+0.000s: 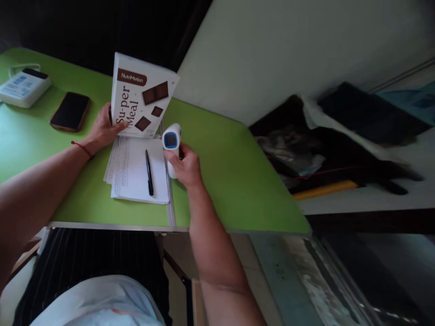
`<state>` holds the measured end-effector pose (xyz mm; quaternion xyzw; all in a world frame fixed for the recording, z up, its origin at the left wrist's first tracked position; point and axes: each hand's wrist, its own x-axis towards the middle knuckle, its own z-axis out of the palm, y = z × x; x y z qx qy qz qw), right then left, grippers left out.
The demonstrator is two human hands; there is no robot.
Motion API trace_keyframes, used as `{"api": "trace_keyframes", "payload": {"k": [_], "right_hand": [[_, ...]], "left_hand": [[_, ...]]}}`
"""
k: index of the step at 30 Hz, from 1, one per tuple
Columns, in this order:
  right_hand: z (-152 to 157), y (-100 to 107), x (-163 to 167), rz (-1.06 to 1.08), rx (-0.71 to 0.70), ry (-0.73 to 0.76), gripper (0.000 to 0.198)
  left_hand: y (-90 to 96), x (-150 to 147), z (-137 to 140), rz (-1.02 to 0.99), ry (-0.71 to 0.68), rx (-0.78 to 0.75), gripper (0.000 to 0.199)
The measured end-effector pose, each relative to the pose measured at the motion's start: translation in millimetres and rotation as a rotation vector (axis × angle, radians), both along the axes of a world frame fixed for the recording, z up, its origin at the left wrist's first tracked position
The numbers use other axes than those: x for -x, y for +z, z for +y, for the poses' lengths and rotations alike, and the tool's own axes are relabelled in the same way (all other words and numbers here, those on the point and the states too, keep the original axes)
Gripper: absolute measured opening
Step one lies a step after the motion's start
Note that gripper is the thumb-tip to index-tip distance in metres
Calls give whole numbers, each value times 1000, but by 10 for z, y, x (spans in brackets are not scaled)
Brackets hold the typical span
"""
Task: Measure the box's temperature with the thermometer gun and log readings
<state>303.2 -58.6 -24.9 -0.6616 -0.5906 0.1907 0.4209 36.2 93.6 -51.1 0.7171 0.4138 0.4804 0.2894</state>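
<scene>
My left hand [105, 126] grips the lower left edge of a white box [136, 102] printed "NutriMotion Su-per Meal" with brown chocolate pieces. The box stands tilted over the far end of some sheets of paper [136, 174]. In my right hand [187, 166] is a white infrared thermometer [171, 147], its small blue-rimmed screen turned toward me. My fingers wrap round its handle, just right of the paper. A black pen [149, 173] lies on the top sheet, between my two hands. Rows of handwriting show along the left side of the sheets.
A dark phone [70, 111] in a brown case lies left of the box on the green folding table [231, 181]. Beyond it sits a white device [25, 86] with a cuff-like loop. Dark cloths and bags [326, 140] are heaped on a shelf at the right.
</scene>
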Motion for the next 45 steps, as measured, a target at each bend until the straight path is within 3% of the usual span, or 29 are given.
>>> {"api": "trace_keyframes", "payload": {"k": [3,7,13,23,45], "right_hand": [[-31,-49,252,385,-94,181,40],[-75,-87,455,553,-78,223,45],[-39,-114,456,584,-47,204,47],[-77,-99,461,650,-14,183,48],[-94,-86,469,608,-7,166,53]], "left_hand": [[162,-84,-209,-32,-10,44,74],[310,-182,-456,-143,-144,137,65],[297,-195,-474,-161,-150,200,62],[349,-222,-536,-165,-153,183,60],[369,-261,-584,-247,-228,245,63]]}}
